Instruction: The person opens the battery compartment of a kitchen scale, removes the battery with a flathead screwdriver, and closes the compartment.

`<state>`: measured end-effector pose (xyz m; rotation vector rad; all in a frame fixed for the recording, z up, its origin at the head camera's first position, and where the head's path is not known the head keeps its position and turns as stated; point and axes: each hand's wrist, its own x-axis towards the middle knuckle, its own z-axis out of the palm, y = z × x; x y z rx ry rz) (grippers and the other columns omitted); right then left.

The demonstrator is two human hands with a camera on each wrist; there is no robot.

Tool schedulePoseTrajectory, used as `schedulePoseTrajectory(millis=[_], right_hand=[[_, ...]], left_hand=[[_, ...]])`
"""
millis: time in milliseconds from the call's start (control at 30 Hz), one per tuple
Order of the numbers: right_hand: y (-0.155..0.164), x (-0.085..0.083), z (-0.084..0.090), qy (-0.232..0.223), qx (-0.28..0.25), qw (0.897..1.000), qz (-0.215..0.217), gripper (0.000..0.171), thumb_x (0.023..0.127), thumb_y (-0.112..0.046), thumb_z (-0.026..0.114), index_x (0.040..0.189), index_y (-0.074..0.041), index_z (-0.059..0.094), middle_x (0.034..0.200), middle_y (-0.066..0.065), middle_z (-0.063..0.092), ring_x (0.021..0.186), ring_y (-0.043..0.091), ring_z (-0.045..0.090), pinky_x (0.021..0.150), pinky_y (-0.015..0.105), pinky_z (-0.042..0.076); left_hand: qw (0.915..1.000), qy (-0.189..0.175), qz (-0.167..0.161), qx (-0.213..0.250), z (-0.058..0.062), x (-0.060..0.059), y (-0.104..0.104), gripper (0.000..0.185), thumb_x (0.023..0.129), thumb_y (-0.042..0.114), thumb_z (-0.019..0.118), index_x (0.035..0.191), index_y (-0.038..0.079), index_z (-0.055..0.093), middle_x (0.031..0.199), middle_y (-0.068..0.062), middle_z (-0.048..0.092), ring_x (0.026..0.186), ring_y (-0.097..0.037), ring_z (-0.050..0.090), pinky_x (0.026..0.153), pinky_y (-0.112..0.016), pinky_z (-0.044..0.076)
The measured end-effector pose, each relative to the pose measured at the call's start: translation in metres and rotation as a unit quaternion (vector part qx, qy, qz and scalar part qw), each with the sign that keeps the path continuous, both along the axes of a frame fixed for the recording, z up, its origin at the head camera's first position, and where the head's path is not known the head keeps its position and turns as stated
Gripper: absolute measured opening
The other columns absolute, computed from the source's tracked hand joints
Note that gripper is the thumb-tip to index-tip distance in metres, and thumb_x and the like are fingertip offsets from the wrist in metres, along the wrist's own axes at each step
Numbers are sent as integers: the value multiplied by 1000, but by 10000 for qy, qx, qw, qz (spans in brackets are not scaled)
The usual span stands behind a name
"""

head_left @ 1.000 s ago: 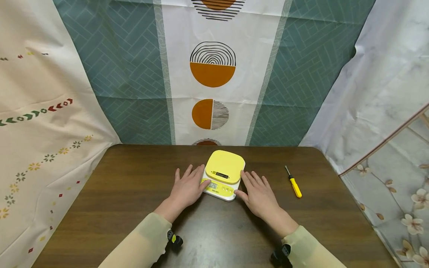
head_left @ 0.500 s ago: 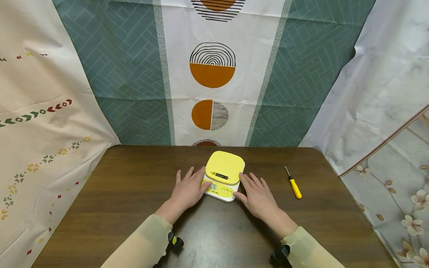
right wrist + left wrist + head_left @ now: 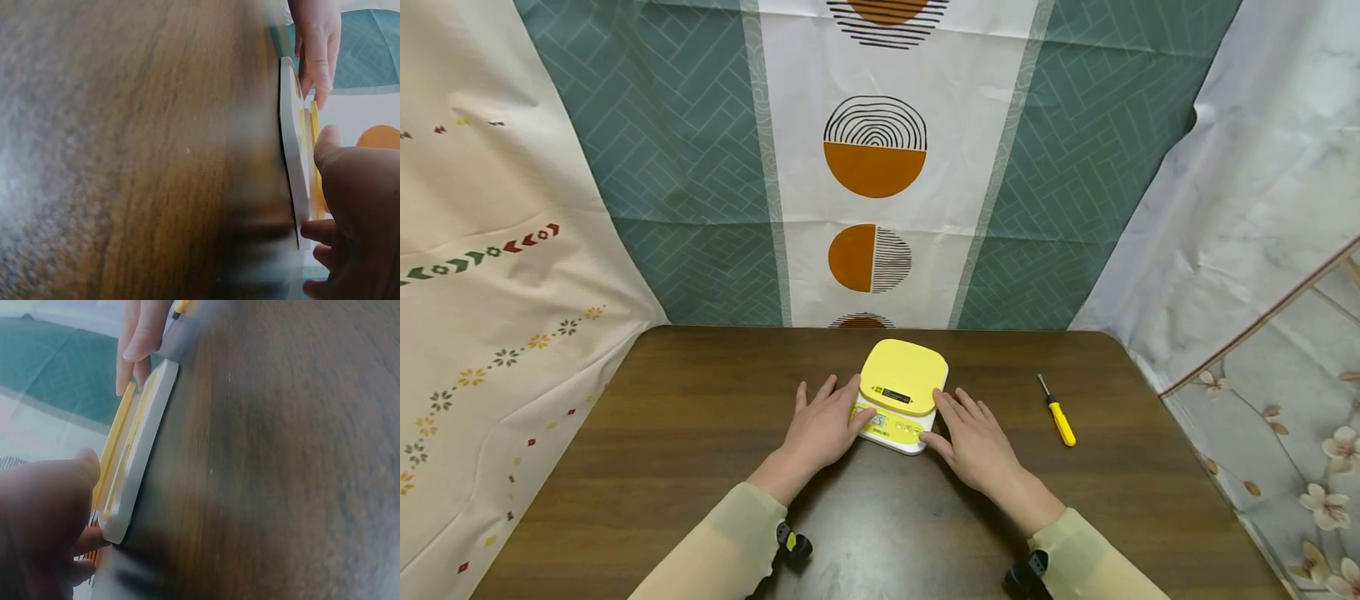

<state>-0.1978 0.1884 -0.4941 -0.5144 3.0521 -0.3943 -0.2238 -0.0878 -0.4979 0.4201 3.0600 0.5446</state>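
A white kitchen scale [image 3: 906,439] with a yellow square platform [image 3: 904,367] lies slightly turned on the wooden table. Its front panel has a small digital display [image 3: 878,420] and a few buttons. My left hand [image 3: 822,423] is at the scale's left side, fingers extended, its thumb over the panel's left end and partly across the display. On the opposite side, my right hand [image 3: 976,442] has its fingers stretched along the edge, thumb at the panel's front right corner. Both wrist views show the scale's thin white side [image 3: 147,447] flanked by the two hands.
A screwdriver with a yellow handle [image 3: 1062,423] lies on the table [image 3: 700,417] to the right of my right hand. Patterned cloth [image 3: 700,167] hangs behind the table, with further cloths at both sides. A dark wrist camera [image 3: 794,542] sits at each sleeve.
Both hands have crept slightly inward against the scale. The left thumb covers a little more of the display, and the right thumb sits slightly further left on the panel. The screwdriver stays put.
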Motion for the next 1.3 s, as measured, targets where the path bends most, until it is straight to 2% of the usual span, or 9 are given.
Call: schedulePoseTrajectory(millis=[400, 800, 1300], right_hand=[[-2, 2, 3, -131, -232, 9996, -54, 91, 106, -55, 70, 173, -6, 34, 172, 17, 44, 165, 40, 27, 130, 63, 25], [-2, 3, 1, -236, -403, 9989, -60, 91, 106, -54, 71, 173, -5, 34, 174, 16, 42, 166, 39, 26, 130, 62, 26], [-4, 3, -1, -368, -590, 9976, -4, 93, 106, -57, 70, 173, -5, 34, 175, 14, 41, 167, 36, 25, 130, 60, 28]], left_hand=[[10000, 55, 1, -17, 0, 2, 1, 80, 111, 59, 59, 172, 11, 40, 164, -5, 56, 163, -37, 35, 128, -75, 12], [9999, 120, -2, 52, 0, 13, 1, 79, 110, 57, 62, 170, 8, 44, 163, -6, 58, 161, -38, 37, 127, -75, 13], [9996, 284, -9, -38, 2, 33, -3, 78, 110, 57, 63, 167, 6, 48, 158, -7, 63, 159, -38, 42, 126, -76, 17]])
